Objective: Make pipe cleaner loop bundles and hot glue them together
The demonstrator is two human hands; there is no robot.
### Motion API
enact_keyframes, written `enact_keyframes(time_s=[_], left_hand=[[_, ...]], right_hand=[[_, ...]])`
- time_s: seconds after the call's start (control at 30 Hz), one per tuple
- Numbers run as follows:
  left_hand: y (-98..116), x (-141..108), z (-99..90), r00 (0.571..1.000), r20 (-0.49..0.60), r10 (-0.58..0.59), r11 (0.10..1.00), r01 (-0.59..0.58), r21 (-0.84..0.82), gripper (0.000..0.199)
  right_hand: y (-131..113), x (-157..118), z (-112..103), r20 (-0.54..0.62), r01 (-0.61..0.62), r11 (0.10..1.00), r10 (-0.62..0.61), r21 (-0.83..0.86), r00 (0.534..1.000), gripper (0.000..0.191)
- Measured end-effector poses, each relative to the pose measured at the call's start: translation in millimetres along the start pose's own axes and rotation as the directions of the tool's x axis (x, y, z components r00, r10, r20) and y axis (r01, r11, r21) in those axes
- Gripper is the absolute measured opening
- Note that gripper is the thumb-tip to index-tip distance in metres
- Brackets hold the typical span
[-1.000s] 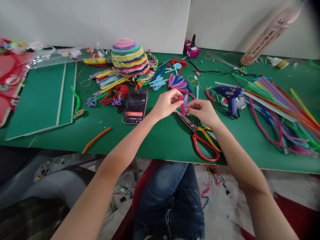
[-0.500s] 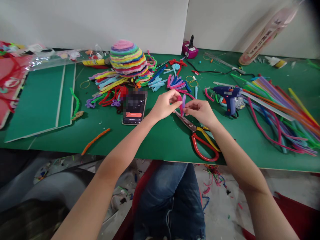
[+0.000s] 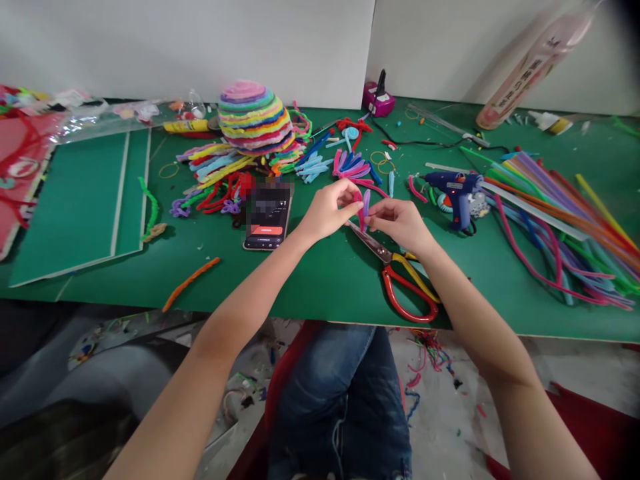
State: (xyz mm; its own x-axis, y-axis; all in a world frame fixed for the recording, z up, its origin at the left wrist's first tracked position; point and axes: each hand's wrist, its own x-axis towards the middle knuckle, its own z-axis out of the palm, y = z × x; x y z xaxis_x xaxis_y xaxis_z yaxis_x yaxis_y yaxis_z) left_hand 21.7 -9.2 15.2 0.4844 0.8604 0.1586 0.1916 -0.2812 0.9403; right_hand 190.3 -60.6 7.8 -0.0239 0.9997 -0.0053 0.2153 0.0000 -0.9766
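Note:
Pinched in my left hand [image 3: 333,208] is a short pink pipe cleaner [image 3: 360,212]. A short purple pipe cleaner [image 3: 367,202] stands upright beside it, its lower part between the thumb and fingers of my right hand [image 3: 399,220]. The two pieces are side by side; whether they are joined cannot be made out. Just below my hands lie scissors [image 3: 381,252] with red and yellow handles, partly under my right forearm. Behind my fingers is a cluster of folded pink, purple and blue pipe-cleaner pieces [image 3: 353,167].
A striped pipe-cleaner dome [image 3: 255,120] stands at the back. A phone [image 3: 269,217] lies left of my hands, an orange pipe cleaner [image 3: 191,283] near the front edge. To the right are a blue glue gun [image 3: 456,193], long pipe cleaners [image 3: 575,220] and a tilted bottle [image 3: 533,73].

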Motion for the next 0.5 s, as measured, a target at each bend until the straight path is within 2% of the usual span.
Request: enact_keyframes(time_s=[0.17, 0.33, 0.5], left_hand=[[0.1, -0.6, -0.4, 1.0, 0.005, -0.007, 1.0, 0.007, 0.019, 0.01], [-0.6, -0.5, -0.7, 1.0, 0.006, 0.007, 1.0, -0.007, 0.025, 0.01], [-1.3, -0.7, -0.5, 1.0, 0.0, 0.007, 1.0, -0.007, 0.027, 0.009]], right_hand=[[1.9, -0.2, 0.3, -0.019, 0.018, 1.0, -0.018, 0.011, 1.0, 0.022], [1.2, -1.0, -0.2, 0.01, -0.001, 1.0, 0.001, -0.016, 1.0, 0.02], [0.8, -0.5, -0.1, -0.011, 0.02, 1.0, -0.02, 0.0, 1.0, 0.023]])
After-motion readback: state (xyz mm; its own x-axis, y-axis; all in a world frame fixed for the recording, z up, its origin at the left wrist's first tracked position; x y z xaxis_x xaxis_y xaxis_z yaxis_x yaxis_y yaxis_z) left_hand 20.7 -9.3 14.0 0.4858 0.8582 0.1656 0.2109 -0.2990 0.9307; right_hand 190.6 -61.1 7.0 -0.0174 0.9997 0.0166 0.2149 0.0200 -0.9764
